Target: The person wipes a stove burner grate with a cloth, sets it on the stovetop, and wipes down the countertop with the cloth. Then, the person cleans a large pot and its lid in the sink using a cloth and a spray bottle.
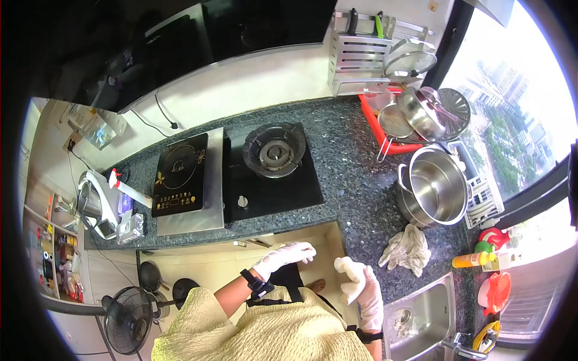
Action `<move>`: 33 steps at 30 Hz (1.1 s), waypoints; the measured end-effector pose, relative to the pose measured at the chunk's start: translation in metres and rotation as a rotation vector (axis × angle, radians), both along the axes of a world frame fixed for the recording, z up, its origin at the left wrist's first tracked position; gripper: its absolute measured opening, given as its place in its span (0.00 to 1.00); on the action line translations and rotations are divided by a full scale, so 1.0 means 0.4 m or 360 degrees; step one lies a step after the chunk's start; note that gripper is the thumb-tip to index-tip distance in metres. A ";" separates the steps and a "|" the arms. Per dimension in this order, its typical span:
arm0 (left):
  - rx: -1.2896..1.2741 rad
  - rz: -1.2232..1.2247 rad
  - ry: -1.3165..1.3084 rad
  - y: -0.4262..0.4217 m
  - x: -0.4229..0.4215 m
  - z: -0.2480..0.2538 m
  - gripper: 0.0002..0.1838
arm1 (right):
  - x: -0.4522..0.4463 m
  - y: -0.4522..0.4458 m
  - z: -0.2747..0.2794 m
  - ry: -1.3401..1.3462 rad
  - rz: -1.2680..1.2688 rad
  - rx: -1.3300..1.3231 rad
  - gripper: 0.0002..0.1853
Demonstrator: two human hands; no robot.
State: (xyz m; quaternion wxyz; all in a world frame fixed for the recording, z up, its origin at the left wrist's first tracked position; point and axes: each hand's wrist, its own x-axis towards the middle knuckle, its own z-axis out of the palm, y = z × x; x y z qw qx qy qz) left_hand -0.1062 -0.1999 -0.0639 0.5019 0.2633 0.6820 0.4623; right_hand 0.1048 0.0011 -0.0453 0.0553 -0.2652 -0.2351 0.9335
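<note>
My left hand [286, 259], in a white glove, hovers before the counter's front edge with its fingers stretched out and nothing in it. My right hand [369, 301], also gloved in white, is closed on a crumpled white wipe [351, 277]; whether it is cloth or paper I cannot tell. The wipe hangs in the air left of the sink [389, 325]. Beyond my right hand, a wrinkled whitish rag [406, 249] lies on the dark stone counter [367, 198]. A two-handled steel pot [435, 189] stands just behind that rag.
A black gas burner [275, 151] and an induction cooker [180, 174] sit on the counter. At the back right, a red tray [376, 123] holds steel pans. A spray bottle [133, 194] leans at left. An orange bottle [472, 260] is beside the window. A fan [127, 320] stands lower left.
</note>
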 end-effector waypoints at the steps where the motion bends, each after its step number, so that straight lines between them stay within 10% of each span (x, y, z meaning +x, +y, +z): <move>1: -0.0006 -0.0051 -0.0028 0.011 0.008 -0.011 0.23 | 0.018 0.002 -0.002 0.0032 -0.0059 -0.0009 0.21; 10: 0.0124 -0.0690 -0.0634 0.282 0.125 -0.024 0.28 | 0.122 0.057 -0.048 0.0409 -0.0483 -0.0507 0.36; 15: 0.0065 -0.0399 -0.1545 0.434 0.177 -0.030 0.30 | 0.123 0.079 -0.024 0.0770 -0.0618 -0.0742 0.37; 19: 0.0414 -0.0348 -0.1512 0.490 0.212 -0.015 0.26 | 0.165 0.077 -0.079 0.0995 -0.0730 -0.0522 0.33; 27: 0.0396 -0.0460 -0.0846 0.623 0.319 -0.041 0.15 | 0.333 0.051 -0.047 -0.0339 -0.1233 0.0855 0.18; 30: 0.0771 -0.0735 0.0116 0.630 0.408 -0.020 0.12 | 0.387 0.045 -0.034 -0.1214 -0.1262 0.1424 0.14; 33: 0.1090 -0.0727 0.0006 0.630 0.470 0.053 0.11 | 0.453 0.056 -0.053 -0.1237 -0.1497 0.1689 0.12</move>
